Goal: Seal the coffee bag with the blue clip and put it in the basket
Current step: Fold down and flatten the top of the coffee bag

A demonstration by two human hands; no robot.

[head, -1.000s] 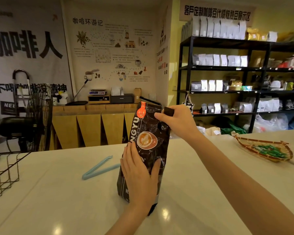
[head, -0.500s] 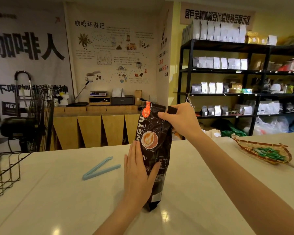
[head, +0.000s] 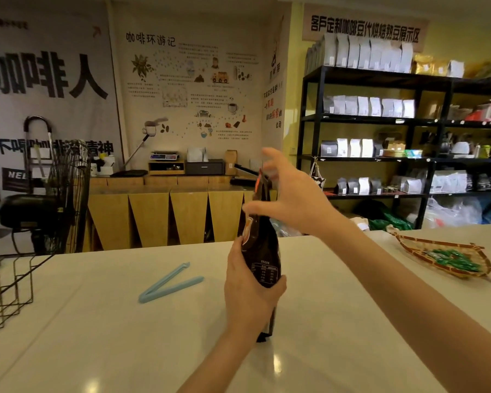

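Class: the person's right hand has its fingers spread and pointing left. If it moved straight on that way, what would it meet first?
Probably the top of the coffee bag, which stands right by the right hand; depth is uncertain.

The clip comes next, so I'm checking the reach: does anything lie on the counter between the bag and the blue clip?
Nothing visible does. The blue clip lies open on bare counter left of the coffee bag, which the left hand grips.

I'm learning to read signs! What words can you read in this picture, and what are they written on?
"咖啡人": big black letters, left wall banner.
"咖啡环游记": heading of the illustrated wall poster.
"客户定制咖啡豆代烘焙熟豆展示区": sign above the black shelves.
Poster small print, coffee bag label table, shelf bag labels: too small or blurred.
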